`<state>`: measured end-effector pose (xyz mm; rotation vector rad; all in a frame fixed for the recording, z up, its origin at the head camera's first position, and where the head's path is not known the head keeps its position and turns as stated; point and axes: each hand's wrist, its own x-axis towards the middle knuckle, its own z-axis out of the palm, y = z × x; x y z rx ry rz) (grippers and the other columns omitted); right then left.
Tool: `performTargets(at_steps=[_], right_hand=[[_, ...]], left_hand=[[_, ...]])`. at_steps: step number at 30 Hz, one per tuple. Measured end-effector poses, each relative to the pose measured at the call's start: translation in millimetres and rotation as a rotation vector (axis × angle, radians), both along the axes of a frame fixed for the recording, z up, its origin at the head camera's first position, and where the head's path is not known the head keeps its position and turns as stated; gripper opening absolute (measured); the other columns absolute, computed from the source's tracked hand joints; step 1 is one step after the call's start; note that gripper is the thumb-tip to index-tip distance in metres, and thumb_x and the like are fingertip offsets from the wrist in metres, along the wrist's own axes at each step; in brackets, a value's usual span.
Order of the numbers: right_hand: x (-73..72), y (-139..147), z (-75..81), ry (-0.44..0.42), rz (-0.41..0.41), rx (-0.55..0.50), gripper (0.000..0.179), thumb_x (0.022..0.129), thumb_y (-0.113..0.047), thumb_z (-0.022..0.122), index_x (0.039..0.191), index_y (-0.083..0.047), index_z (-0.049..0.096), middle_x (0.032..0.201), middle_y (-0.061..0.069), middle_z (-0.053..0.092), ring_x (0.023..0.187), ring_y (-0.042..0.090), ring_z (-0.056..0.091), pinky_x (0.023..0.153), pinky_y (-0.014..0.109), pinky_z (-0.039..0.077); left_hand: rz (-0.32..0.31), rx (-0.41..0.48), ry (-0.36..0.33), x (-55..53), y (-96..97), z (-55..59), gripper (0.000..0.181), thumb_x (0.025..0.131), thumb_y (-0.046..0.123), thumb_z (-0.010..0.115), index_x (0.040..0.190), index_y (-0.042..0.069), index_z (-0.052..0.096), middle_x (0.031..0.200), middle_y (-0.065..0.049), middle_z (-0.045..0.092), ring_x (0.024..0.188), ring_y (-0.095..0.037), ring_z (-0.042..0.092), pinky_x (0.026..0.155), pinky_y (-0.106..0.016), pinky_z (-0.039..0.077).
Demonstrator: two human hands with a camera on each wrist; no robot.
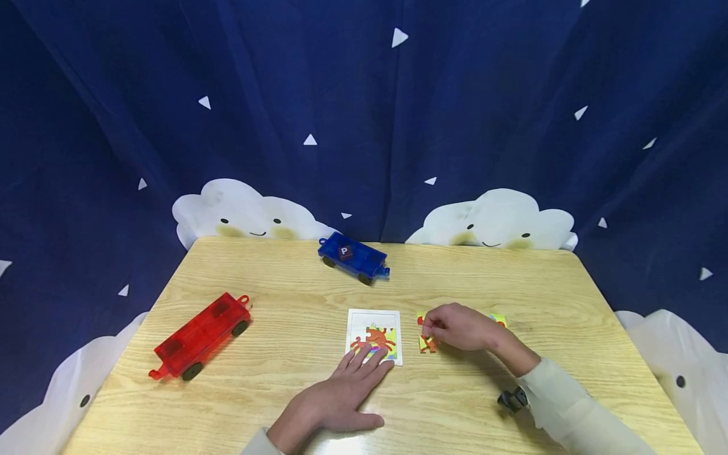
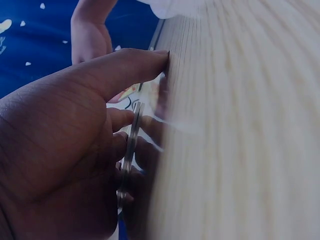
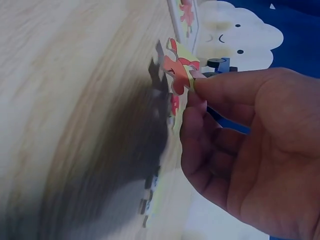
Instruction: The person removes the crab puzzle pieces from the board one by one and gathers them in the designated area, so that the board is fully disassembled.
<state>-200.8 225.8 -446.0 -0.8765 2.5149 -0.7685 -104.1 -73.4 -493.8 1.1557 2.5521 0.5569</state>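
A white puzzle board (image 1: 357, 318) lies near the middle of the table, with a partly assembled orange creature picture (image 1: 382, 338) in its lower part. The fingers of my left hand (image 1: 341, 395) are straight and spread, resting on the board's lower edge. To the right of the board, my right hand (image 1: 463, 327) pinches a yellow and orange puzzle piece (image 3: 179, 75) between thumb and fingertips. In the right wrist view the held piece is tilted up above the table. Another puzzle piece (image 1: 498, 319) shows partly behind the right hand.
A red toy wagon (image 1: 200, 333) stands on the left of the wooden table (image 1: 273, 354). At the back is a blue toy wagon (image 1: 364, 258) carrying a dark tile (image 1: 344, 253) marked P. A navy curtain (image 1: 364, 126) with clouds hangs behind the table's far edge.
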Motion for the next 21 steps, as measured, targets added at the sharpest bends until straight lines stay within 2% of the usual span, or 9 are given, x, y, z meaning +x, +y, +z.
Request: performTargets(at_steps=[8, 21], right_hand=[[3.8, 5, -8.8, 0.050, 0.025, 0.037, 0.017, 0.100, -0.007, 0.063, 0.090, -0.018, 0.070, 0.084, -0.013, 0.062, 0.075, 0.004, 0.053, 0.069, 0.029, 0.047], [2.7, 6, -11.7, 0.064, 0.015, 0.020, 0.016, 0.101, -0.007, 0.064, 0.089, -0.017, 0.071, 0.084, -0.011, 0.062, 0.074, 0.005, 0.052, 0.069, 0.028, 0.046]], left_hand=[[-0.001, -0.009, 0.002, -0.2, -0.3, 0.5, 0.088, 0.097, 0.051, 0.062, 0.165, 0.012, 0.023, 0.171, -0.009, 0.015, 0.156, -0.031, 0.008, 0.123, -0.052, 0.013], [0.002, -0.003, 0.000, 0.7, -0.1, 1.0, 0.088, 0.097, 0.051, 0.062, 0.165, 0.012, 0.023, 0.171, -0.009, 0.015, 0.156, -0.031, 0.007, 0.123, -0.052, 0.013]])
